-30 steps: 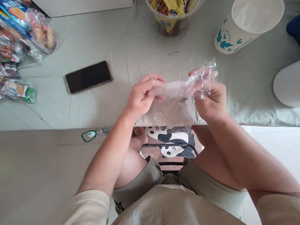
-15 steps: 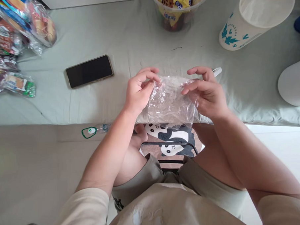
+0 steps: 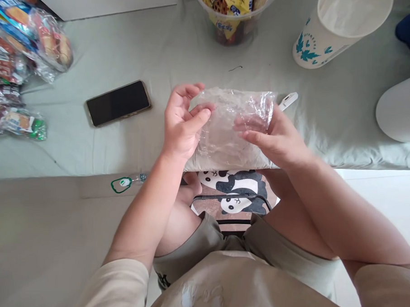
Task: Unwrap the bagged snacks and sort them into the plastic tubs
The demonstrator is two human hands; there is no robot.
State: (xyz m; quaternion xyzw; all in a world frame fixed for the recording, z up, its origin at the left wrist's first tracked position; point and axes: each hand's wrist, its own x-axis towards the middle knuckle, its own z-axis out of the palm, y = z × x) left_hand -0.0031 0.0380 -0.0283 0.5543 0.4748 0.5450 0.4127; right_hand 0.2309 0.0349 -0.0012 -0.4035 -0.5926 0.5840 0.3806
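Note:
A clear plastic bag (image 3: 226, 138), thin and wrinkled, is spread between my two hands above the front edge of the cloth-covered surface. My left hand (image 3: 182, 121) pinches its left side between thumb and forefinger. My right hand (image 3: 277, 136) holds the right side, thumb in front and fingers showing through the film. Whether those fingers are behind the bag or inside it I cannot tell. Just beyond my right hand lies a small white plastic stick (image 3: 289, 101), partly covered. A black phone (image 3: 119, 103) lies to the left of my left hand.
Wrapped snacks (image 3: 23, 41) are heaped at the far left. A clear tub (image 3: 236, 19) of packets stands at the back. A white bucket with blue leaves (image 3: 311, 49) and another white container (image 3: 399, 107) stand right. Below, a panda-printed stool (image 3: 239, 191) shows between my knees.
The bag has been raised and spread flatter. My right fingers have moved from its front to behind or inside the film, while my left hand has shifted slightly left.

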